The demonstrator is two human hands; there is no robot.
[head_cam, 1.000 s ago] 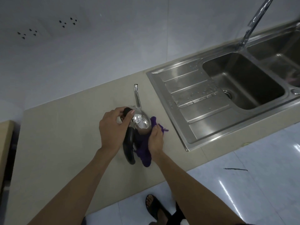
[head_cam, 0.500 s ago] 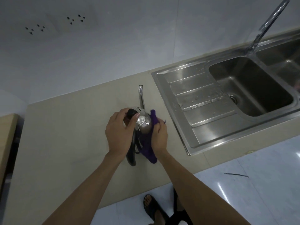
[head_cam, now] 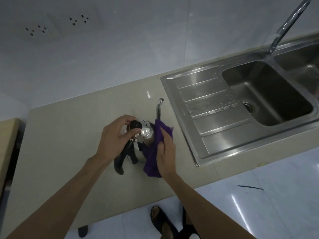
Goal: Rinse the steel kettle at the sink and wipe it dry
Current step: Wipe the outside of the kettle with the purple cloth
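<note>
The steel kettle (head_cam: 146, 135) stands on the beige counter (head_cam: 60, 144), its thin spout (head_cam: 159, 107) pointing away from me and its black handle (head_cam: 120, 161) toward me. My left hand (head_cam: 115, 137) grips the black lid knob (head_cam: 136, 125) on top. My right hand (head_cam: 166, 152) presses a purple cloth (head_cam: 153, 163) against the kettle's right side. The cloth hides that side of the kettle body.
A steel sink (head_cam: 265, 94) with a wet drainboard (head_cam: 212, 107) lies to the right of the kettle, with a tall faucet (head_cam: 286, 25) behind it. White wall with sockets (head_cam: 79, 19) at the back. A wooden surface (head_cam: 8, 140) borders the counter's left end. My sandalled feet (head_cam: 160, 219) stand on the tiled floor below.
My right hand has slid the purple cloth up along the kettle's right side. My left hand has stayed on the lid knob. The view has shifted slightly.
</note>
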